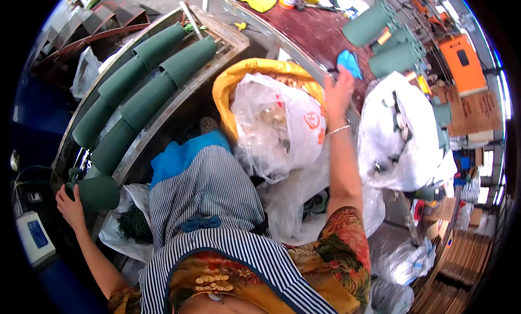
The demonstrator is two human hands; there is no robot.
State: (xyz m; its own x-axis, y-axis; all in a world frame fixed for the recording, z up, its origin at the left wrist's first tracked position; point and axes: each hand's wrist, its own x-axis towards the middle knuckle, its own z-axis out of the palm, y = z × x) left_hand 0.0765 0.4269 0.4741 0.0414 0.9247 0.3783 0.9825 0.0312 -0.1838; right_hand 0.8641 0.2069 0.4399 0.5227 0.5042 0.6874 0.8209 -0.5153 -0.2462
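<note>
My left hand (69, 204) grips the lowest dark green cone-shaped tube (96, 192) at the near end of a slanted wooden rack (163, 105), which holds two rows of several such tubes (142, 100). My right hand (337, 90) reaches forward to the edge of a dark red table (320, 34) and touches a small blue object (350, 63); whether it grips it is unclear. A silver bracelet is on that wrist. My striped apron (209, 205) fills the lower middle.
A clear plastic bag (282, 127) sits in a yellow sack (255, 70) in front of me. A white bag (401, 135) lies at right. More green tubes (388, 40) lie on the table. An orange device (461, 62) and cardboard lie far right. A white machine (35, 235) stands at left.
</note>
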